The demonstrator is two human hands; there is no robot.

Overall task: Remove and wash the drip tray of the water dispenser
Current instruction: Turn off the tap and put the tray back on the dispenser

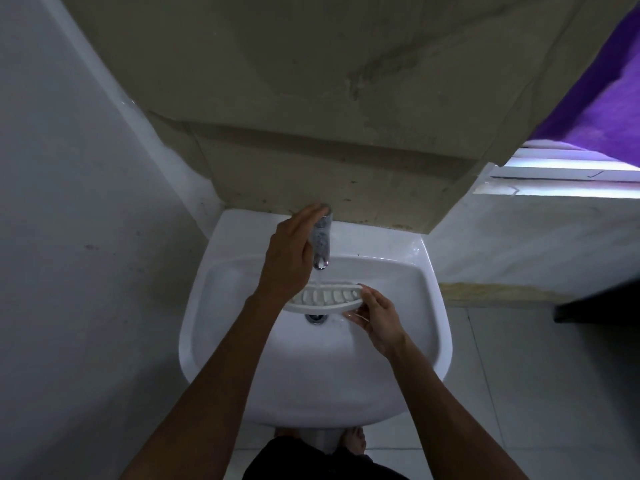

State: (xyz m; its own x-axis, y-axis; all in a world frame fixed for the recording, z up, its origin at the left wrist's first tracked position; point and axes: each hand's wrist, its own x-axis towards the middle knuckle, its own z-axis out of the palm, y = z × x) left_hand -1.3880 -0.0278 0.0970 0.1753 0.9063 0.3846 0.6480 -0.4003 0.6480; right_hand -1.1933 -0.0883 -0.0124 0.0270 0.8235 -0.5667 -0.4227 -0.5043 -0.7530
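Nearest the camera, the person's bare feet (353, 441) stand on pale floor tiles (512, 393) at the foot of a white pedestal washbasin (221, 341), and both bare forearms reach up over its bowl.

The right hand (379, 322) is inside the bowl, on the right. Its fingers (363, 296) curl around the right end of the drip tray (323, 299), thumb above and the others below, so that end is pinched between them. The tray is white, crescent-shaped and slotted with ribs. It is held just above the chrome drain (316, 318), clear of the basin floor, with its curved edge toward the person. A thin stream of water (317, 280) falls from the spout onto the ribbed top, left of the tray's middle.

The left hand (289, 252) is raised higher and farther back, palm down, covering the tray's left end from view. Its fingers lie together and stretch forward alongside the chrome tap (322, 242), fingertips reaching the top of the tap body. Whether they grip the tap or only rest on it cannot be told.

Behind the basin, a stained beige wall (329, 98) rises. A white tiled wall (69, 168) stands to the left, and to the right a louvred window (561, 174) is partly covered by a purple curtain (602, 112).
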